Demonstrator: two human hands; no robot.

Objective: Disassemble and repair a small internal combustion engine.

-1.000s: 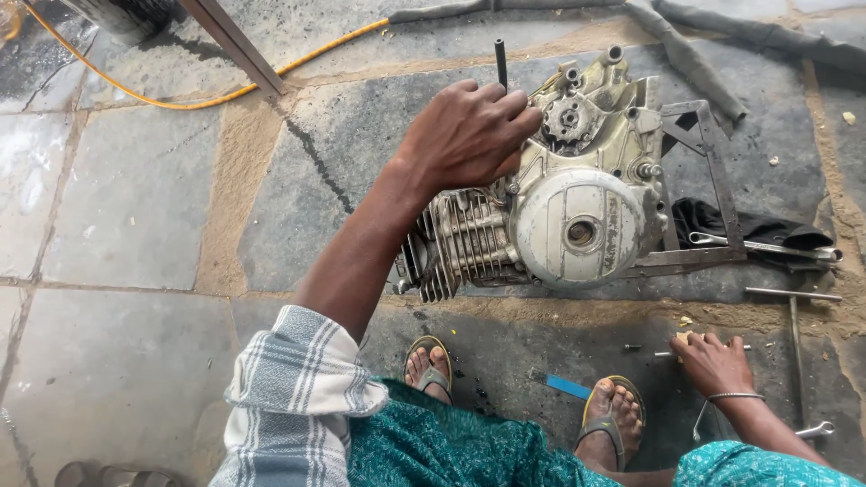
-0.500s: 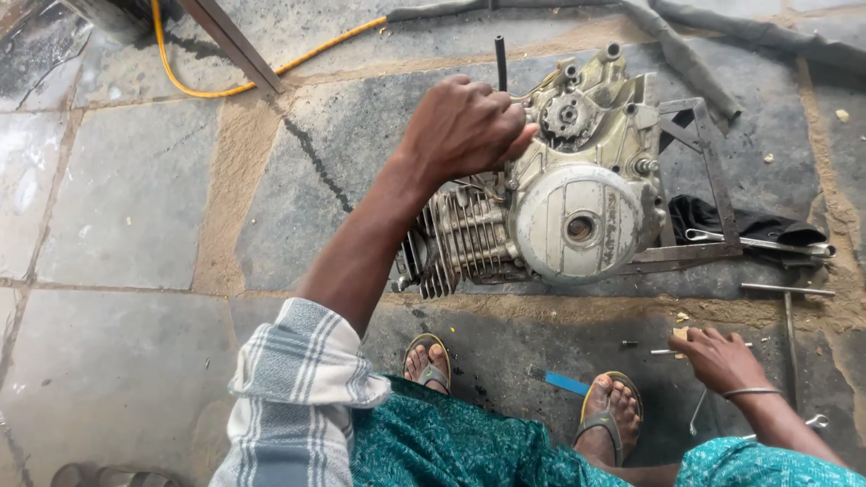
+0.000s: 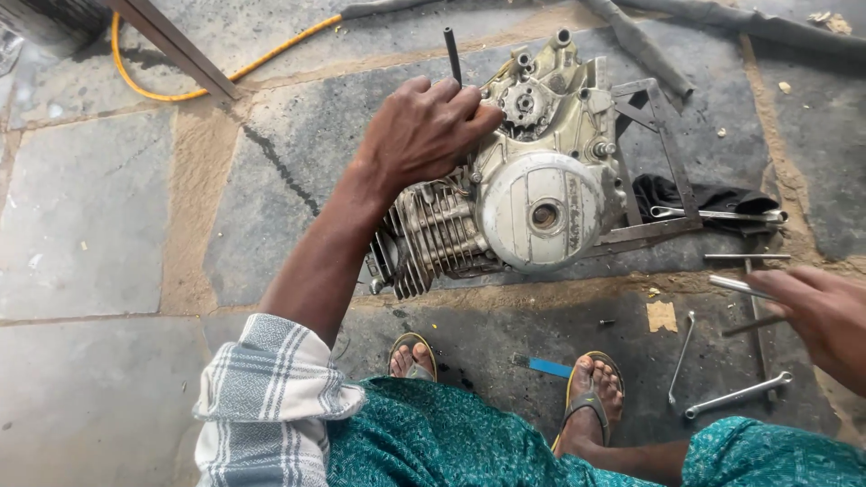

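At the frame's centre one engine (image 3: 532,194) was gripped at its top by the left hand (image 3: 424,135), while the right hand (image 3: 825,320) at the right edge was closed on a thin metal tool (image 3: 738,286), with two spanners (image 3: 735,395) and a yellow hose (image 3: 180,86) lying on the stone floor (image 3: 90,198).

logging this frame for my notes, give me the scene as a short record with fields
setting: stone slab floor, person squatting in sandals
left hand: left hand resting on top of the engine, beside a dark upright rod
right hand: right hand holding a thin metal tool
engine: finned cylinder lying to the left, round silver cover facing up
nearby: spanners on the floor, black cloth, yellow hose
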